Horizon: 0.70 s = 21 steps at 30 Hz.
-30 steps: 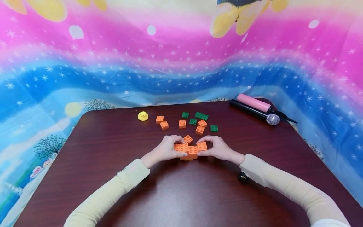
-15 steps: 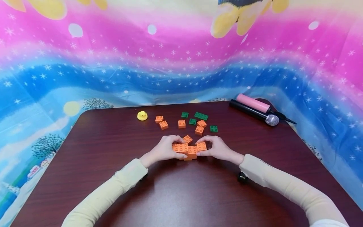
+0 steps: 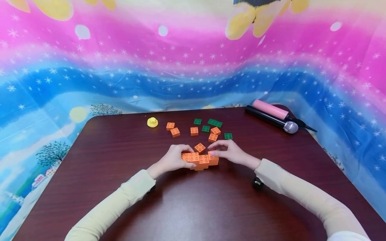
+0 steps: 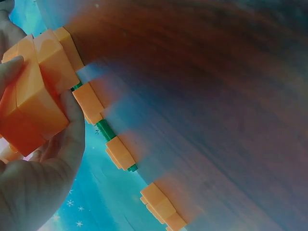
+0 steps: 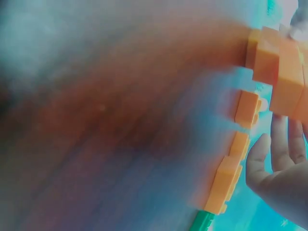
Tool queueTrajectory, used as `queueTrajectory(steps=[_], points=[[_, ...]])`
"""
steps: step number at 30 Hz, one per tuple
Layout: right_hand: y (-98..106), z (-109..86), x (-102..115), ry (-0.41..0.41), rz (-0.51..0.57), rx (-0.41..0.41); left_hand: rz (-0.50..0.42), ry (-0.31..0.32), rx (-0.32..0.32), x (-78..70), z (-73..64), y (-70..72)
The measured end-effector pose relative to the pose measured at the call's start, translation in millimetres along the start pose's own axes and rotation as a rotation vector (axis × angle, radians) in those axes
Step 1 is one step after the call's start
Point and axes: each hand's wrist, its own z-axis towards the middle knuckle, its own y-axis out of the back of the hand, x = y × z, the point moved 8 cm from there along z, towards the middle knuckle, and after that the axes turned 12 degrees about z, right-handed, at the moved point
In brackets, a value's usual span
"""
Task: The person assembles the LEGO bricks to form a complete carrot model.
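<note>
An orange structure of joined toy building bricks (image 3: pixel 203 161) stands on the table in the head view, stepped, with its middle lower than its ends. My left hand (image 3: pixel 175 158) grips its left end, thumb in front and fingers behind. In the left wrist view, that hand's thumb and fingers lie on either side of the bricks. My right hand (image 3: pixel 234 154) is at the raised right end, thumb and fingertips at the top of the end brick. In the right wrist view, the fingers (image 5: pixel 279 144) look fairly straight, with their tips at the bricks. One loose orange brick (image 3: pixel 200 147) lies just behind the structure.
Farther back lie several loose orange bricks (image 3: pixel 194 131) and several green bricks (image 3: pixel 215 123). A yellow toy duck (image 3: pixel 152 122) sits at the back left. At the back right are a black microphone (image 3: pixel 271 119) and a pink cylinder (image 3: pixel 270 109). A patterned cloth hangs behind the table.
My right hand has risen from gripping the right end brick, its thumb moving from the front face to the top. My left hand keeps its grip, and the structure has shifted slightly left.
</note>
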Motion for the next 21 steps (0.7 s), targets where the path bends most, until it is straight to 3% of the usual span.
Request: queueTrajectory(steps=[5,10,21], points=[[11,15.2,-17,-0.078,0.035,-0.045,0.002,-0.007,-0.004,-1.1,-0.8,0.7],[8,30.4,-33,-0.176,0.057,-0.026,-0.001,-0.017,-0.001,-3.7,-2.2,1.1],[-13,53.6,-37,-0.147,-0.036,0.016,-0.023,-0.004,0.000,-4.1,-6.1,1.1]])
